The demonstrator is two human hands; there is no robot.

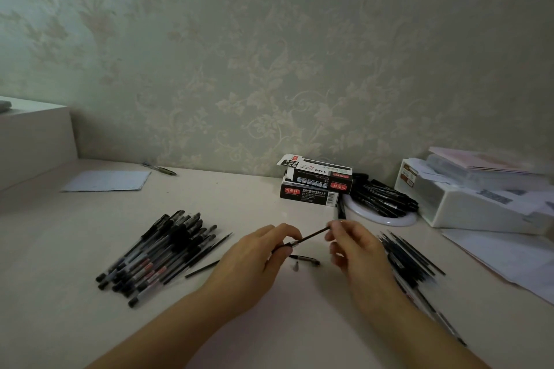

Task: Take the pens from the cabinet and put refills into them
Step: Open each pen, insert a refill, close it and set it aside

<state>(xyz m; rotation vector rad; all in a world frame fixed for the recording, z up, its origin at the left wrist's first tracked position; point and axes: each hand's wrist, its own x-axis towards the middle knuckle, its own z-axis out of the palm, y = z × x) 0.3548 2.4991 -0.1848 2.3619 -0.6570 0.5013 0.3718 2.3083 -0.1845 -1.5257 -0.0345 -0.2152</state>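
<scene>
Two hands on one refill, held above the desk.

Pinched at its upper far end by the right hand (356, 244), the thin dark refill (310, 236) slants down and leftward to the left hand (263, 252), whose curled fingers grip what looks like a pen barrel at its lower end. Its long axis runs from upper right to lower left, so the seating push would likely travel that way. A small pen part (305, 259) lies on the desk (254, 207) just beneath, between the pile of pens (162, 252) and the loose refills (410, 257).
</scene>
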